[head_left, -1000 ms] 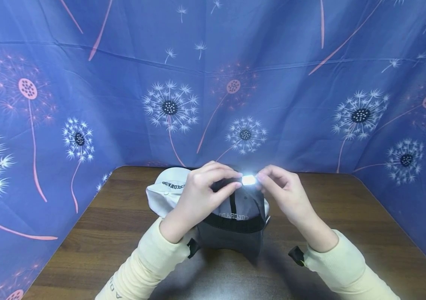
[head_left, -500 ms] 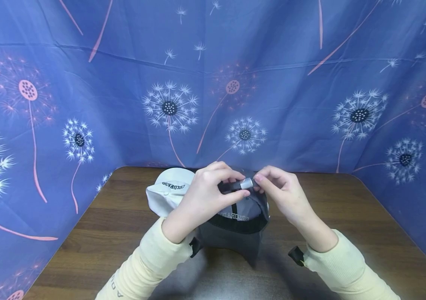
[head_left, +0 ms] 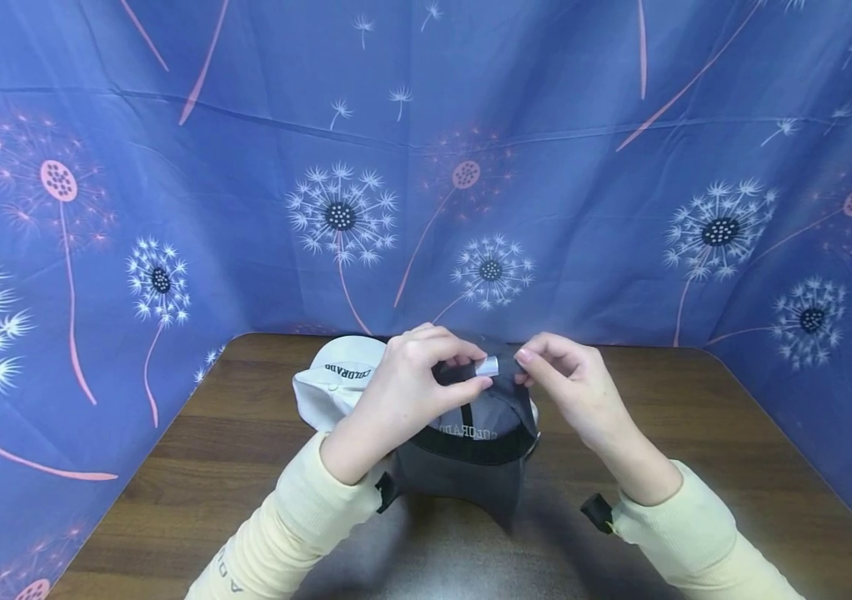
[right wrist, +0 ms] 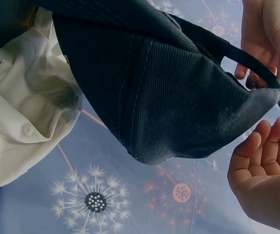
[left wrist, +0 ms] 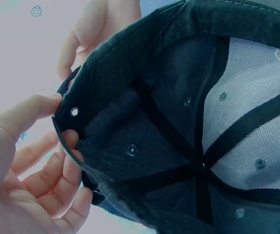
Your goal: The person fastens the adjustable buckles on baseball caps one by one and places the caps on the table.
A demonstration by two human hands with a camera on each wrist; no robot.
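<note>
A dark grey baseball cap (head_left: pixel 463 479) is held in the middle, its brim toward me and its mesh-lined inside showing. My left hand (head_left: pixel 407 387) pinches the back strap beside a shiny silver buckle (head_left: pixel 487 367). In the left wrist view, the left thumb (left wrist: pixel 37 108) and fingertips grip the cap's edge near a metal eyelet (left wrist: pixel 74 112). The right hand (head_left: pixel 576 387) pinches the dark cloth just right of the buckle. The strap (right wrist: pixel 254 63) arches between both hands in the right wrist view; its far end is partly hidden by fingers.
Behind the dark cap, to the left, a white cap (head_left: pixel 343 375) with COLORADO lettering lies on the brown wooden table (head_left: pixel 201 467). A blue curtain (head_left: pixel 411 167) with dandelion prints surrounds the table's back and sides.
The buckle turned from a bright glare to plain silver and shifted slightly left with the left fingers. The gap between buckle and right fingertips has widened a little. The white cap stays put.
</note>
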